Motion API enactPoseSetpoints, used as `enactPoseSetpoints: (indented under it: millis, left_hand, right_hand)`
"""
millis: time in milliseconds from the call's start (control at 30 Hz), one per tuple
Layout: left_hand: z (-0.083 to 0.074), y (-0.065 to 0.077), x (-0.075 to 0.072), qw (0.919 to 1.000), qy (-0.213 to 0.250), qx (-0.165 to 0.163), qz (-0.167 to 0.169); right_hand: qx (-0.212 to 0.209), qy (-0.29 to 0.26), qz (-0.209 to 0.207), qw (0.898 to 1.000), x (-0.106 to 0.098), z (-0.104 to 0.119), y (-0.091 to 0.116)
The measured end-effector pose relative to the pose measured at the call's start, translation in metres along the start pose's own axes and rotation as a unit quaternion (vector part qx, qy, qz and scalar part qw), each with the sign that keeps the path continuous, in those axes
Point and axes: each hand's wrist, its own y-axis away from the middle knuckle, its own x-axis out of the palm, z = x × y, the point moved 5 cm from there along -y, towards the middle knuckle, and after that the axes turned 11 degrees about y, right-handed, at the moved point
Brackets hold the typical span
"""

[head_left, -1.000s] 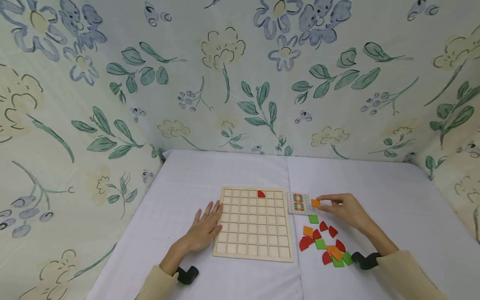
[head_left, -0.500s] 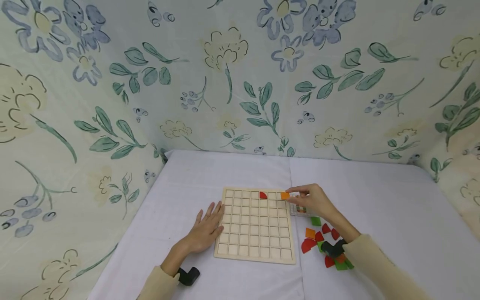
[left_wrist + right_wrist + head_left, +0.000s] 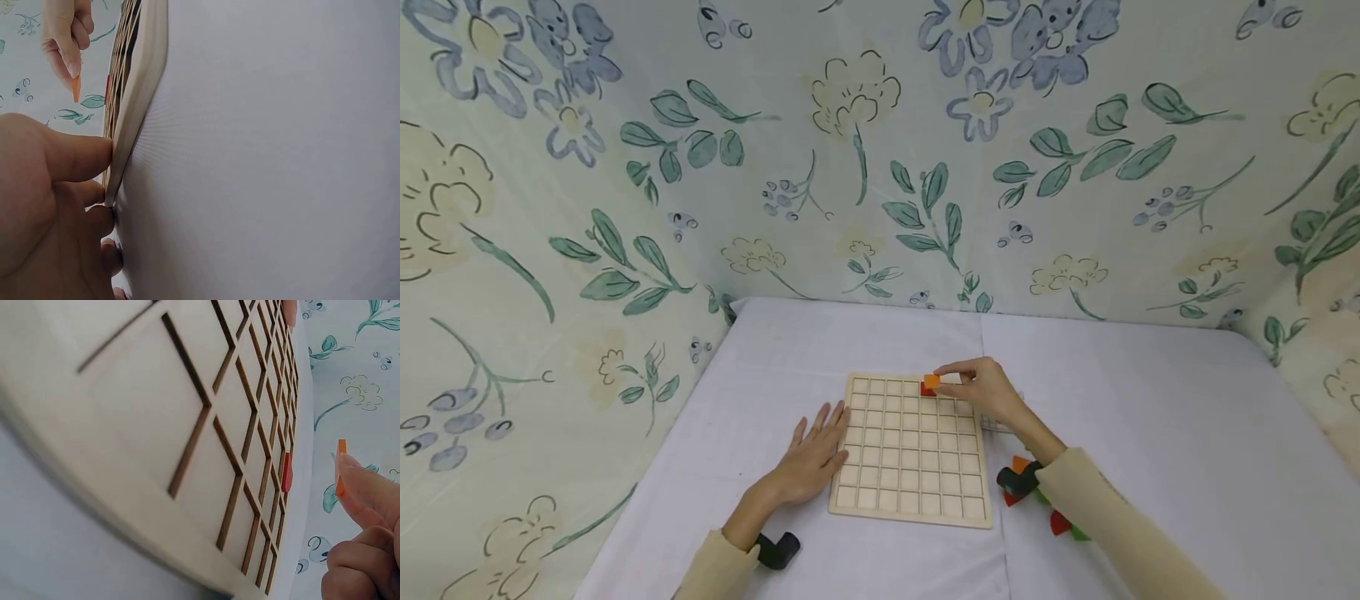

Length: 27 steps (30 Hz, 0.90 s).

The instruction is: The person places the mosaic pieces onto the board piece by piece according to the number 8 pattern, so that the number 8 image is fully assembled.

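A wooden grid board [image 3: 910, 460] lies on the white cloth. My left hand [image 3: 808, 457] rests at its left edge, fingers straight and spread, the thumb touching the rim in the left wrist view. Between thumb and forefinger, my right hand [image 3: 987, 388] pinches an orange square tile [image 3: 932, 381] over the board's far row. In the right wrist view that orange tile [image 3: 340, 467] is raised off the board, seen edge-on. Below it a red quarter-circle tile [image 3: 927, 390] sits in a top-row cell, partly covered by the orange one in the head view.
A small pattern card [image 3: 997, 425] lies right of the board, mostly hidden by my right hand. Several loose tiles, including a red tile [image 3: 1060, 522] and a green tile [image 3: 1079, 534], lie under my right forearm. A floral cloth [image 3: 850, 167] hangs behind the table.
My right hand has carried the orange tile leftward from beside the pattern card to above the red tile on the board. My left hand has stayed at the board's edge.
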Motion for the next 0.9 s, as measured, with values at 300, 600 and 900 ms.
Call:
enactPoseSetpoints:
  millis: [300,600,900]
  left_hand:
    - [-0.006,0.001,-0.002,0.9992,-0.026,-0.027,0.012]
    - [-0.006,0.000,-0.001,0.9996,-0.018,-0.017,0.012]
    - [-0.007,0.001,-0.003,0.9992,-0.026,-0.027,0.014]
  right_hand:
    - [-0.021,0.007,-0.001,1.000,0.024,0.007,-0.017]
    - [0.021,0.039,-0.005,0.999,0.035,0.007,-0.019]
    - [0.016,0.041,-0.005,0.999,0.041,0.008,-0.019]
